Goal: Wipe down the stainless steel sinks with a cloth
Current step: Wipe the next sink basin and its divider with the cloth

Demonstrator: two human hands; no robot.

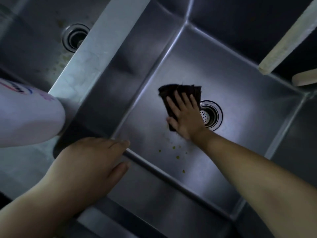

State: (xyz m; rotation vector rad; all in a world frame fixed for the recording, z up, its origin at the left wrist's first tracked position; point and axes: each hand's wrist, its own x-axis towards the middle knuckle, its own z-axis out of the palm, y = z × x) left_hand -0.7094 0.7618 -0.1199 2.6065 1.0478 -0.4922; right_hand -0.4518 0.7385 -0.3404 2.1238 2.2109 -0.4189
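A deep stainless steel sink [236, 79] fills the middle of the view, with a round drain strainer [210, 115] in its floor. My right hand [184, 117] lies flat on a dark folded cloth [178, 93], pressing it against the sink floor just left of the drain. Small yellowish crumbs [176, 152] dot the floor near my wrist. My left hand [96, 162] rests on the sink's near-left rim with nothing in it, fingers loosely together. A second sink [34, 42] with its own drain [75, 37] lies at the upper left, its floor stained.
A steel divider [96, 43] separates the two basins. A white plastic bottle [25, 114] with printed lettering lies at the left, close to my left hand. A pale board [288, 36] leans over the upper right corner, with a pale rounded object [305, 79] below it.
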